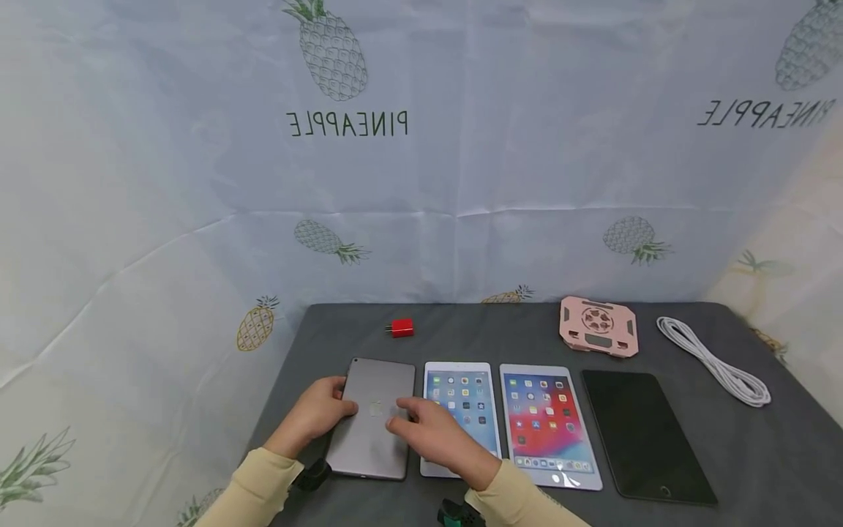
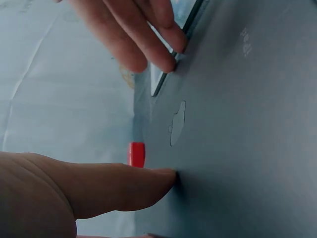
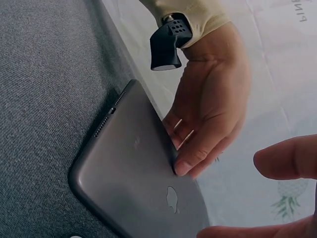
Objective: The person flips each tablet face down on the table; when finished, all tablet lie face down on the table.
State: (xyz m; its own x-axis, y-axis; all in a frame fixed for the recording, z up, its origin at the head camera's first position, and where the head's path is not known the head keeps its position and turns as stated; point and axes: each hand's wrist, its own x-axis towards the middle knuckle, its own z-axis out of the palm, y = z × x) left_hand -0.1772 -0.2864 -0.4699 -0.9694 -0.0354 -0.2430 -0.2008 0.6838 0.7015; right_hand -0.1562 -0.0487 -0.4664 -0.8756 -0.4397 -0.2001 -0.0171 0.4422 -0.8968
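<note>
My left hand point(image 1: 319, 406) is pinching the grey tablet point(image 1: 370, 450) by its left edge, my thumb point(image 2: 124, 187) pressing on its back. The tablet is lying face down on the dark table point(image 1: 349, 326), leftmost in a row of four. From the right wrist I am seeing the other fingers of that hand curling past the edge, which the left wrist view is hiding. My right hand point(image 1: 437, 432) is hovering around the opposite edge, fingers loose and grasping nothing; the right wrist camera is showing its thumb standing clear, but I cannot tell whether a fingertip is touching the tablet.

Only the right wrist view is revealing the charging port point(image 3: 112, 110) between speaker holes, while the left wrist is bringing the lettering point(image 2: 245, 42) and the logo point(image 2: 178, 123) close.

The head view alone is taking in the whole row: two lit white tablets point(image 1: 549, 428), the nearer partly hidden under my right hand, then a black tablet point(image 1: 648, 435). Behind them a red plug point(image 1: 402, 328), a pink stand point(image 1: 598, 327) and a white cable point(image 1: 714, 366) are lying.
</note>
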